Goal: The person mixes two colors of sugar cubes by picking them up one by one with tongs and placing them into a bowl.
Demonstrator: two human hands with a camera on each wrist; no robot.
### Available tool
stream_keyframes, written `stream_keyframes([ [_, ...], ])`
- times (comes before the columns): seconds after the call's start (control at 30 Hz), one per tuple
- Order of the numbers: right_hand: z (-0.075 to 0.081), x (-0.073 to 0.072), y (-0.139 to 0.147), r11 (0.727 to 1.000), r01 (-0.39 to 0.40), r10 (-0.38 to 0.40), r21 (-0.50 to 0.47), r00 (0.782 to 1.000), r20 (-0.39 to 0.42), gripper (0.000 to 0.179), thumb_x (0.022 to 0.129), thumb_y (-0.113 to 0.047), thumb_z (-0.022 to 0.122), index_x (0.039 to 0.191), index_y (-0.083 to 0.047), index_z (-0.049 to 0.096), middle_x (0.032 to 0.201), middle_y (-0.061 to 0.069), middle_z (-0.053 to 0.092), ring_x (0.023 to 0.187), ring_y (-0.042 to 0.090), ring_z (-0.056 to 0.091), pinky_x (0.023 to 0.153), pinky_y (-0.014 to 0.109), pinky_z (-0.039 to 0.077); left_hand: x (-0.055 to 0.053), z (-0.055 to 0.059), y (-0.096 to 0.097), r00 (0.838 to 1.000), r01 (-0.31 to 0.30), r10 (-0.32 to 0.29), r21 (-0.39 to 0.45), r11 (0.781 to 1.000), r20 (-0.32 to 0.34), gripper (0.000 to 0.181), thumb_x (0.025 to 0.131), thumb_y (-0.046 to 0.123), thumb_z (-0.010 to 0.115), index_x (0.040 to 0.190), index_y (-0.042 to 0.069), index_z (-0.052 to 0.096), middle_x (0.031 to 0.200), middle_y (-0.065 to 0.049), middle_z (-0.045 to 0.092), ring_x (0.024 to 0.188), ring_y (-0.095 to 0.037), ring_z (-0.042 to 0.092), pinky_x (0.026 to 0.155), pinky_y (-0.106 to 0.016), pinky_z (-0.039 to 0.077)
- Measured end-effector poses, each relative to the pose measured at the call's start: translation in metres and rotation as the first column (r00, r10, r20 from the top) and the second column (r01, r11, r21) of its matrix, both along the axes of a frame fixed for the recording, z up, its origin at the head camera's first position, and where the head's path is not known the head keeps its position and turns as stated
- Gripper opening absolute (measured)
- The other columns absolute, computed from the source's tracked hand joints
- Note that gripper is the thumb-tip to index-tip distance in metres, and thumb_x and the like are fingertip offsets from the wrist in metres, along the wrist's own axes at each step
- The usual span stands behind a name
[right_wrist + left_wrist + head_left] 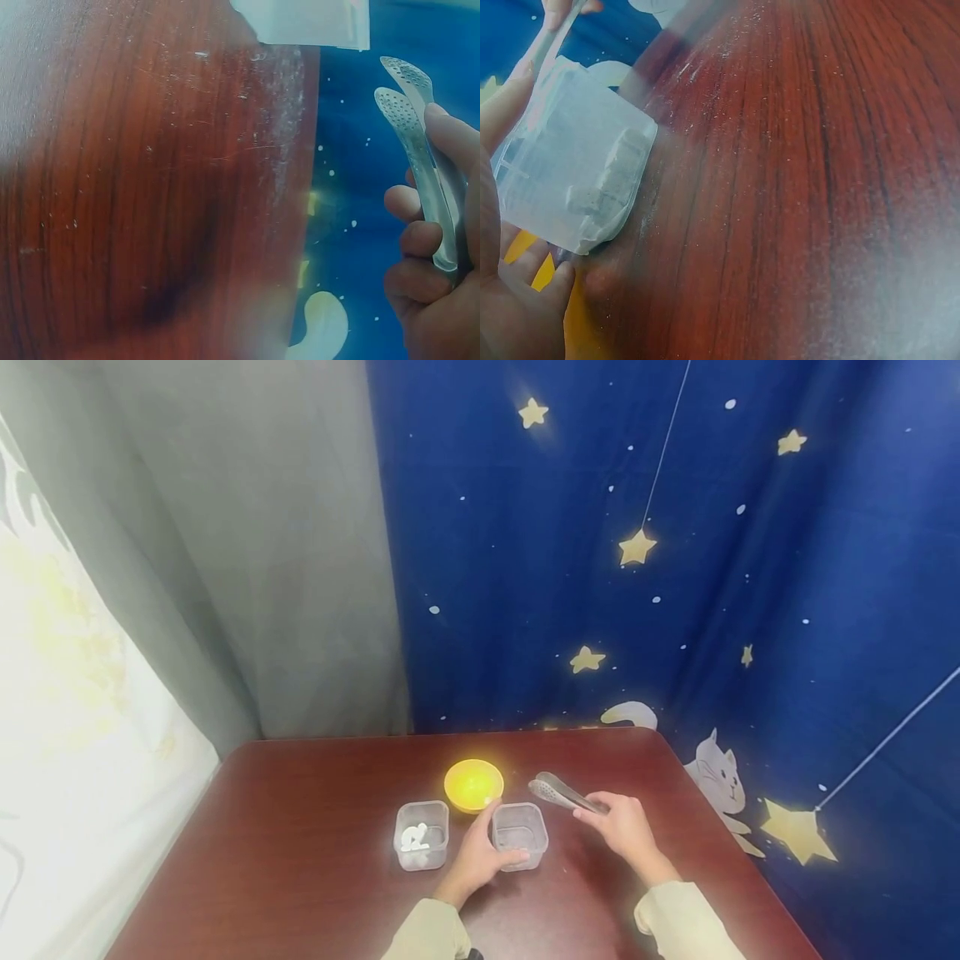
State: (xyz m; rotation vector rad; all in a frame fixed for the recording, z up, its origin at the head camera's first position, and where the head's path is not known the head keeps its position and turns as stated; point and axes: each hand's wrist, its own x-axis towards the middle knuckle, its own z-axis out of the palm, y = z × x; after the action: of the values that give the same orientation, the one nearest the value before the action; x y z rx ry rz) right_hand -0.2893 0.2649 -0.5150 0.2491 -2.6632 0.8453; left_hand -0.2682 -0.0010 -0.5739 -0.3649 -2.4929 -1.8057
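Observation:
My left hand (pixel 480 852) grips the right-hand clear plastic container (pixel 521 827), thumb along its near side and fingers at its left. In the left wrist view, pale lumps show through the wall of the container (pixel 570 150) between thumb and fingers. My right hand (pixel 626 828) holds metal tongs (pixel 566 793) off to the right. Their perforated ends point left and away from me, standing slightly apart in the right wrist view, where fingers and thumb wrap the handles. Another clear container (pixel 422 858) with several white pieces (pixel 414 837) stands left of my left hand.
A yellow bowl (pixel 474 787) sits just beyond the two containers, close to my left fingertips. Everything stands on a dark red-brown wooden table (pixel 315 827). Its far edge meets a grey curtain (pixel 300 568) and a blue star-patterned curtain (pixel 510 568).

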Motion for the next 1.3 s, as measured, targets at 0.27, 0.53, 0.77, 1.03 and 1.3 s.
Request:
stream_keyframes([
  [0.27,0.013,0.004,0.0,0.998,-0.058,0.057,-0.009,0.997,-0.046,0.027,0.073,-0.032,0.086,0.092,-0.016,0.076,0.081,-0.007,0.071,0.076,0.014,0.066,0.073,0.04,0.055,-0.002,-0.001,-0.003,1.0,-0.001,0.001,-0.045,0.999,0.007,0.097,0.066,0.037,0.089,0.147,0.013,0.041,0.134,-0.011,0.055,0.118,-0.03,0.053,0.101,-0.052,0.039],
  [0.53,0.018,0.012,-0.003,0.996,-0.084,0.084,-0.002,0.996,0.016,0.021,0.075,-0.028,0.085,0.091,-0.016,0.076,0.081,-0.007,0.071,0.077,0.014,0.066,0.074,0.04,0.054,-0.008,-0.002,-0.006,0.999,0.019,-0.022,-0.117,0.993,-0.027,0.101,0.063,0.043,0.09,0.146,0.012,0.042,0.137,-0.008,0.054,0.12,-0.027,0.052,0.103,-0.05,0.038],
  [0.77,0.014,0.015,-0.007,0.993,-0.079,0.087,-0.087,0.992,0.092,0.017,0.078,-0.026,0.083,0.088,-0.016,0.074,0.079,-0.006,0.07,0.073,0.01,0.065,0.069,0.033,0.054,-0.008,-0.003,-0.007,0.999,0.031,-0.034,-0.095,0.995,-0.025,0.1,0.063,0.042,0.09,0.146,0.013,0.042,0.138,-0.007,0.053,0.12,-0.026,0.052,0.103,-0.049,0.038],
  [1.03,0.011,0.016,-0.01,0.977,-0.189,0.2,-0.096,0.973,0.117,0.015,0.077,-0.018,0.081,0.089,-0.018,0.072,0.077,-0.011,0.066,0.069,0.009,0.059,0.065,0.03,0.051,-0.009,-0.006,-0.007,0.999,0.032,-0.034,-0.062,0.998,-0.038,0.098,0.063,0.037,0.09,0.146,0.015,0.043,0.137,-0.003,0.053,0.119,-0.023,0.052,0.102,-0.048,0.039],
  [1.3,0.016,0.014,-0.012,0.943,-0.32,0.33,-0.091,0.935,0.129,0.021,0.076,-0.022,0.081,0.095,-0.016,0.074,0.078,-0.012,0.067,0.068,0.006,0.06,0.063,0.027,0.051,-0.008,-0.007,-0.004,1.0,0.014,-0.014,-0.062,0.998,-0.006,0.098,0.063,0.039,0.091,0.146,0.014,0.044,0.139,-0.003,0.052,0.123,-0.023,0.05,0.104,-0.047,0.038],
])
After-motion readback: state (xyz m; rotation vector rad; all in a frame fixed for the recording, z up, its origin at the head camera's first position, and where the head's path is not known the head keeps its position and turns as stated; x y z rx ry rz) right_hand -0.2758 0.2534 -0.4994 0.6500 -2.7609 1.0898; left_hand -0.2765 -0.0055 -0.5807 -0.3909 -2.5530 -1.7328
